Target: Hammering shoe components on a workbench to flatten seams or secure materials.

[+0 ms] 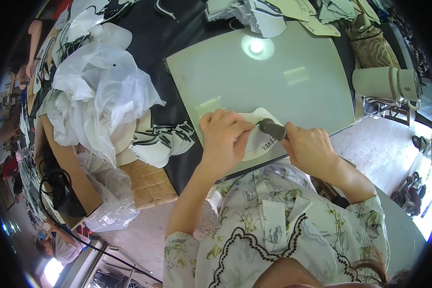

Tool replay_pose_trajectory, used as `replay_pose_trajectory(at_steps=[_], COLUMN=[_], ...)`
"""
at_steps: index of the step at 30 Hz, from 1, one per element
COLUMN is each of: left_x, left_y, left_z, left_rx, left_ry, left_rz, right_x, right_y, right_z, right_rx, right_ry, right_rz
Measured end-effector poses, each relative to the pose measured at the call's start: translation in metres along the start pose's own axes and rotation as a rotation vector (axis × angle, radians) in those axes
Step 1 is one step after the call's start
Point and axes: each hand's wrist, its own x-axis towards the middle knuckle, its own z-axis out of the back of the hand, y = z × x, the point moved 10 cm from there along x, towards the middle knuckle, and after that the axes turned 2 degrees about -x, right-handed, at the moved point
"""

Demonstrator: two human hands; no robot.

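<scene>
A white, curved flat piece (257, 146) with dark printing lies at the near edge of a glossy pale-green board (259, 79). My left hand (224, 137) rests on its left side, thumb and fingers closed in a pinch at the piece. A small hammer with a dark grey head (274, 129) is in my right hand (313, 148), its fingers wrapped round the handle. The head is over the upper right of the piece, close to my left fingertips. Whether it touches the piece, I cannot tell.
Left of the board are a stack of white pieces with black edging (163, 145), crumpled white plastic (98, 89) and a cardboard box (69, 165). More white pieces (254, 18) lie at the far edge. A pale cylindrical flask (380, 84) lies at right.
</scene>
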Motion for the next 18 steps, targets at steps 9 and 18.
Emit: replay_pose_trajectory(at_steps=[9,18], left_x=[-0.007,-0.02], left_y=[-0.011,-0.038], left_z=[-0.005,-0.016], left_rx=[0.022,0.345], left_ry=[-0.055,-0.076], left_rz=[-0.168,-0.365], right_x=[-0.003,-0.004], right_y=[-0.001,0.002], right_z=[0.002,0.026], right_rx=[-0.022,0.039], right_ry=[-0.063,-0.159], right_rz=[-0.008,0.032])
